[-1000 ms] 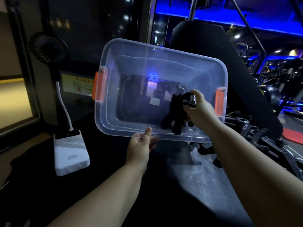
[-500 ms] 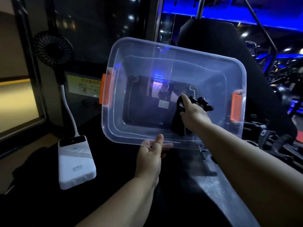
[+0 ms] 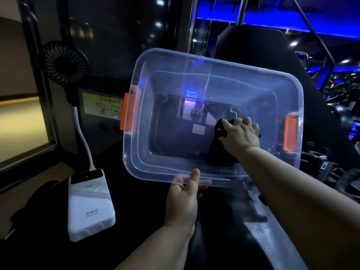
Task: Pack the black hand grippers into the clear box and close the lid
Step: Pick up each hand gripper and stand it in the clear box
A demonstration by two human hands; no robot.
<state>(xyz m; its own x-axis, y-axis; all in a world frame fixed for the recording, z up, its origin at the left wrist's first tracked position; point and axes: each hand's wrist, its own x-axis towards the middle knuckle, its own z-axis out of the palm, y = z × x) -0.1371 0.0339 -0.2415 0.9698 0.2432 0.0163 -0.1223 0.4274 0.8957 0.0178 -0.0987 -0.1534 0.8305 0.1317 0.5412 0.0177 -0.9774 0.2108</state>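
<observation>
Your left hand [image 3: 183, 199] pinched the near rim of the box [image 3: 214, 63]; your right hand [image 3: 241, 135] clasped the black grippers [image 3: 218, 152] against its floor, right end. Laying them flat before letting go looked safest.

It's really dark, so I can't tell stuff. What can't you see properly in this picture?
- How many black hand grippers: head view, the right hand covers them, and they are dark.
- The lid: not in the head view.
- Fingers of the left hand: head view, blurred behind the clear box rim.
- Writing on the yellow sign: head view, too small and dim.
</observation>
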